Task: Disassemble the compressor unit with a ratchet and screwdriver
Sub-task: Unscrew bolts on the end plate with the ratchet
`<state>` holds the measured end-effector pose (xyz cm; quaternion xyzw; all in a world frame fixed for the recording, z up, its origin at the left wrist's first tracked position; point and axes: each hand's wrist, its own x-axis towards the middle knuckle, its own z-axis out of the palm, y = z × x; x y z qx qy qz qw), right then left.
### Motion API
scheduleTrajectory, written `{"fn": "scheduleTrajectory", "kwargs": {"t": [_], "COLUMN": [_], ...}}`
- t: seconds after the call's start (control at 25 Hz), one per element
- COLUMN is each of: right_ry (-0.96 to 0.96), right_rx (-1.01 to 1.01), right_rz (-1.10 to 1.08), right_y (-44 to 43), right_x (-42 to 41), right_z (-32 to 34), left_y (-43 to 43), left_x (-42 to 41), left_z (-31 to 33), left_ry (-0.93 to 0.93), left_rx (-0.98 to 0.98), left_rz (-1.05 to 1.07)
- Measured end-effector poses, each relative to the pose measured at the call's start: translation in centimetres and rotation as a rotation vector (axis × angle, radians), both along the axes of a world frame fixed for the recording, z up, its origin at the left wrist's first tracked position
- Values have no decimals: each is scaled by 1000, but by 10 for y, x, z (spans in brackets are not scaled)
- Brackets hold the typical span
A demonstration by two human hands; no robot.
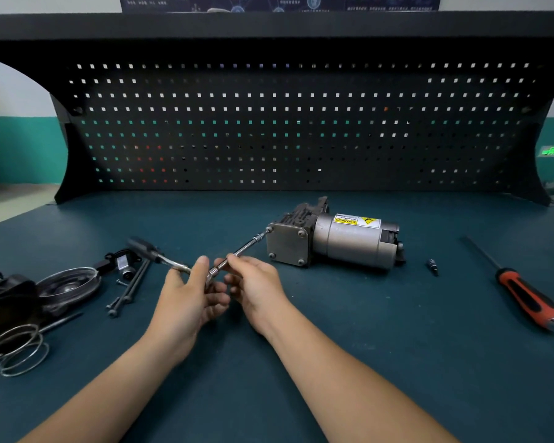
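Left hand (189, 292) is curled round the ratchet (147, 251) over the bench's (365, 346) front middle; its extension bar (244, 249) is pinched by the right hand (256, 282); farther back, mid-bench, the tip should be kept square on the compressor's (349, 239) corner bolt (268, 230)

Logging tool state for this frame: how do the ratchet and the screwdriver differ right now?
Use: the ratchet is held by the left hand and right hand, its extension tip on a corner bolt of the compressor; the screwdriver lies untouched on the mat, right of the compressor.
Handle: the ratchet's is black, the screwdriver's red and black.
Shared: both have slim metal shafts.
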<state>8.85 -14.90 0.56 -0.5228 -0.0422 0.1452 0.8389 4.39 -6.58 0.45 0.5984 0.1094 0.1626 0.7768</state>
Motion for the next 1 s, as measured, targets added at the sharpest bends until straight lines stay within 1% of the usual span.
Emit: {"fn": "scheduleTrajectory", "kwargs": {"t": [0.04, 0.08, 0.16, 0.2, 0.24, 0.28, 0.32, 0.36, 0.4, 0.52, 0.56, 0.6, 0.64, 0.68, 0.72, 0.8, 0.84, 0.88, 0.92, 0.96, 1.0], "right_ry": [-5, -8, -5, 0, 6, 12, 17, 23, 34, 58, 59, 57, 54, 52, 52, 57, 61, 61, 59, 54, 50], "right_rx": [-6, -5, 27, 48, 66, 79, 87, 97, 117, 158, 142, 123, 107, 103, 112, 167, 203, 222, 214, 186, 157], "right_rz": [2, 4, 2, 0, 4, 18, 43, 69, 89, 108, 105, 99, 91, 83, 75, 63, 65, 69, 74, 86, 106], "right_y": [0, 0, -1, -2, -3, -6, -7, -9, -10, -12, -12, -12, -12, -10, -10, -8, -8, -8, -9, -11, -12], "right_x": [0, -1, -1, -1, -1, -1, -2, -3, -3, -1, -1, 0, 1, 2, 2, 2, 3, 3, 2, 2, 1], "right_z": [-1, -1, 0, 1, 1, 1, 1, 0, 0, -2, -2, -2, -3, -3, -3, -2, -2, -2, -3, -3, -3], "left_y": [3, 8, 20, 23, 22, 20, 15, 10, 4, -4, -5, -5, -4, -1, 3, 14, 18, 19, 18, 16, 12], "left_x": [-1, -4, -8, -9, -10, -10, -10, -11, -10, -5, -4, -6, -8, -10, -13, -17, -18, -19, -19, -17, -16], "left_z": [-2, -5, -7, -7, -7, -6, -5, -6, -7, -7, -7, -7, -7, -8, -8, -7, -7, -7, -5, -3, -2], "left_ry": [-25, -73, -257, -331, -361, -367, -364, -329, -257, 18, 73, 94, 89, 60, 4, -120, -166, -181, -154, -120, -78], "left_rx": [141, 365, 959, 1200, 1329, 1351, 1294, 1158, 988, 388, 274, 250, 313, 467, 706, 1309, 1518, 1600, 1591, 1482, 1275], "left_rz": [3, 7, 51, 89, 122, 146, 156, 143, 124, 19, -13, -19, -11, 16, 45, 114, 146, 171, 185, 174, 132]}}
